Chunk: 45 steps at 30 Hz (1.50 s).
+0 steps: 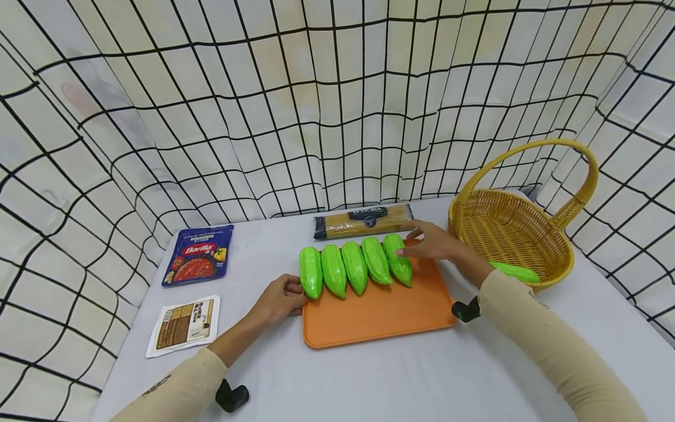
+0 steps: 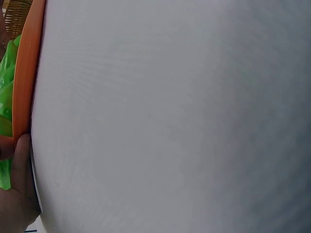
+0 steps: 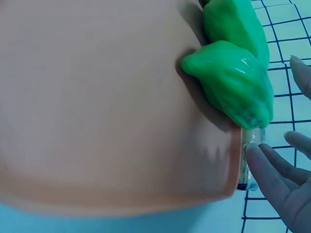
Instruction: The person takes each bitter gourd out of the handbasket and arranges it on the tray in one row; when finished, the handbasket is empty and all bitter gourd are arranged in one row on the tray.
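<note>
Several glossy bright-green imitation vegetables (image 1: 354, 268), long and tapered like bitter melons, lie side by side along the far part of an orange tray (image 1: 379, 313). My left hand (image 1: 279, 298) grips the tray's left rim, close to the leftmost vegetable. In the left wrist view, the thumb is inside the rim (image 2: 26, 73) and a finger outside. Over the tray's far right corner is my right hand (image 1: 432, 241), beside the rightmost vegetable (image 1: 396, 261). The right wrist view shows its fingers (image 3: 265, 170) spread, holding nothing, apart from the nearest vegetable (image 3: 233, 82).
A yellow wicker basket (image 1: 566, 252) with a tall handle stands at the right, another green vegetable (image 1: 515, 272) at its near side. Behind the tray lies a spaghetti pack (image 1: 364, 221). A blue Barilla pouch (image 1: 197, 256) and a white-and-brown packet (image 1: 184, 326) lie left. Black netting surrounds the table.
</note>
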Tool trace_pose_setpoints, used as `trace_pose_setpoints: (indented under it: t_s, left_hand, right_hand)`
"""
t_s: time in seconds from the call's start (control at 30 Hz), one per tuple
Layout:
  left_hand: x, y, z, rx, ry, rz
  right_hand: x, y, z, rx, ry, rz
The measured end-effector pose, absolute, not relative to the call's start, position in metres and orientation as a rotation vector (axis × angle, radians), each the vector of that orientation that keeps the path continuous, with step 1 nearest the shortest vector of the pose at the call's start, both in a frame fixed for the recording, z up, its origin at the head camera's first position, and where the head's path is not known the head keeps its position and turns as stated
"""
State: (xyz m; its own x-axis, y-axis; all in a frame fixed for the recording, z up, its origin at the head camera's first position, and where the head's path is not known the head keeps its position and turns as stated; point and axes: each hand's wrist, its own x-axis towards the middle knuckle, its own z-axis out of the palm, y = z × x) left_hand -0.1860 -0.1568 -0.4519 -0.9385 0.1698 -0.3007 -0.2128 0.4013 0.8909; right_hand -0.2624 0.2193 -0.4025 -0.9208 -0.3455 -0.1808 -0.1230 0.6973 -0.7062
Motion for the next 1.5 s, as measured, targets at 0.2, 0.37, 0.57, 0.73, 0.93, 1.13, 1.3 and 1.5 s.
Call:
trace_pose_setpoints:
  t_s: [0.2,0.37,0.57,0.73,0.93,1.13,1.3,1.5]
  left_hand:
    - [-0.187,-0.157,-0.453,-0.060,2.328,1.538]
    - [-0.187,-0.157,-0.452,-0.059,2.329,1.537]
    - [-0.187,-0.156,-0.451,-0.061,2.334,1.538]
    - [-0.187,-0.155,-0.451,-0.061,2.339,1.533]
    - [-0.186,-0.156,-0.451,-0.059,2.329,1.543]
    - [-0.187,-0.157,-0.451,-0.045,2.334,1.535]
    - [-0.187,-0.158,-0.452,-0.034,2.334,1.543]
    - [-0.187,-0.158,-0.453,-0.030,2.326,1.548]
  right_hand:
    - [-0.258,0.228,-0.397,-0.400,2.604,-1.035]
    - [-0.252,0.234,-0.390,-0.417,2.578,-1.007]
    - [-0.239,0.247,-0.373,-0.463,2.547,-0.982]
    - [-0.223,0.264,-0.358,-0.475,2.522,-1.016]
    - [-0.206,0.289,-0.346,-0.513,2.556,-1.031]
    - [-0.192,0.314,-0.335,-0.520,2.630,-0.958]
    - [-0.191,0.332,-0.329,-0.530,2.669,-0.911]
    - [-0.203,0.351,-0.329,-0.481,2.626,-0.949]
